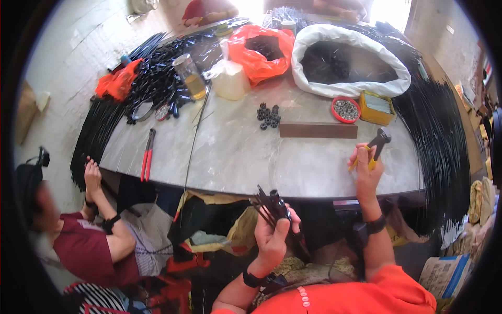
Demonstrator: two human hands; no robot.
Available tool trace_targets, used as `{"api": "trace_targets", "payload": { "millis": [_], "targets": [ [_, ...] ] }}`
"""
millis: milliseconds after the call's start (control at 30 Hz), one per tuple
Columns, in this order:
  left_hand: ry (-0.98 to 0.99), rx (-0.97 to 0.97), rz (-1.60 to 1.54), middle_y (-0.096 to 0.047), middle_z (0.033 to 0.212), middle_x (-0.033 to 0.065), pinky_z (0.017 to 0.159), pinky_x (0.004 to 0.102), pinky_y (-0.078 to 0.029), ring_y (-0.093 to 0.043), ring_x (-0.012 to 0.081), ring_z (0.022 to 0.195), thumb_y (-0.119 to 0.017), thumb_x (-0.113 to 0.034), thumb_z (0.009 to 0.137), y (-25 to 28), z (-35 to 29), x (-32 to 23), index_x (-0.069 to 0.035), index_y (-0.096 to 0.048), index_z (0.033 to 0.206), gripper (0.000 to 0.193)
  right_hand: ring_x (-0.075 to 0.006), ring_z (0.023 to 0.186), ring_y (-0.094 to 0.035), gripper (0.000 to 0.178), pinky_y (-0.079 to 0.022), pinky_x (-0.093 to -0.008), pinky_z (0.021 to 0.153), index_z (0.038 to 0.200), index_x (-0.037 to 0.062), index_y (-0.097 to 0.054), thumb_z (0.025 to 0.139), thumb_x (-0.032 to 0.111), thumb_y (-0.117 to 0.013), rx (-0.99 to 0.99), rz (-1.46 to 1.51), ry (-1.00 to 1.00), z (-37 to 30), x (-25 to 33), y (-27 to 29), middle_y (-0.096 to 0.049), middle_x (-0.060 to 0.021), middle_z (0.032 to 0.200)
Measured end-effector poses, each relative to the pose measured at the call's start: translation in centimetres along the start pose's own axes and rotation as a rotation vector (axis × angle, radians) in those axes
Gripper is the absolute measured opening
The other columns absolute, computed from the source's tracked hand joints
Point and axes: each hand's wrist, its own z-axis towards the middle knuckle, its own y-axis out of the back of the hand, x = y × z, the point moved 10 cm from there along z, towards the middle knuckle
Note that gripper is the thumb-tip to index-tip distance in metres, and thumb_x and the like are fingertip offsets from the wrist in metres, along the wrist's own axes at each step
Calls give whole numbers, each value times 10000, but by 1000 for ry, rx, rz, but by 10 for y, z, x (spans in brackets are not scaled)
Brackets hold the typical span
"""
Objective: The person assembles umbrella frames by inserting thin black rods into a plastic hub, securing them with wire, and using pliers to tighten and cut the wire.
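Observation:
In front of my body, my left hand (273, 242) is closed around a bundle of thin black rods (267, 203) with a black tube among them, which looks like part of an umbrella frame. Its lower end hangs below the table edge. My right hand (367, 170), raised over the right part of the table, grips pincers (384, 137) with yellow handles, the dark head pointing up and away. Beyond them lie a brown bar (318, 130), a red bowl of small metal pieces (357, 111) and a yellow box of pale strips (390, 116). Several black round parts (269, 115) cluster left of the bar.
Long black rods (439, 141) drape over the right edge, more (94, 136) over the left. A white sack (299, 63) and an orange bag (285, 47) stand behind. Red-handled pliers (148, 157) lie left. A co-worker (91, 240) sits left; others are across.

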Motion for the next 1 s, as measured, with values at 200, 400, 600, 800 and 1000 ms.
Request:
{"api": "trace_targets", "payload": {
  "millis": [200,400,600,800,1000],
  "targets": [
    [-71,16,57,-619,939,150,656,320,-481,-558,180,704,-568,-223,1012,-31,-10,-4,-35,-474,1246,314,-83,639,-561,194,-459,-247,580,1047,23,-588,1008,212,-601,148,-52,47,5,2,-8,-579,-19,724],
    [-110,-66,128,-599,915,94,658,280,-467,-534,128,695,-528,-195,1030,-32,-32,-22,-9,-466,1217,271,-116,581,-543,229,-445,-299,554,1014,27,-587,1014,256,-582,213,-205,130,-1,2,-33,-562,-37,662],
    [-81,-44,192,-588,862,16,613,207,-444,-494,46,680,-529,-133,1018,-53,-36,-5,-66,-452,1209,216,-96,659,-511,227,-456,-267,576,1152,66,-678,1011,85,-502,192,-103,244,30,-45,9,-514,-1,816],
    [-162,-50,147,-523,791,-15,537,189,-375,-450,24,614,-519,-248,1040,-52,-41,0,-57,-447,1227,277,-68,613,-496,303,-375,-226,534,967,73,-629,1027,358,-549,190,-58,58,30,-61,8,-503,13,712],
    [-218,-85,198,-501,769,-23,563,208,-373,-427,35,622,-523,-323,1032,-46,-32,-16,-56,-445,1197,323,-103,698,-479,361,-385,-259,603,1127,41,-644,1050,364,-504,263,-202,136,41,-61,12,-490,-11,788]
  ]
}}
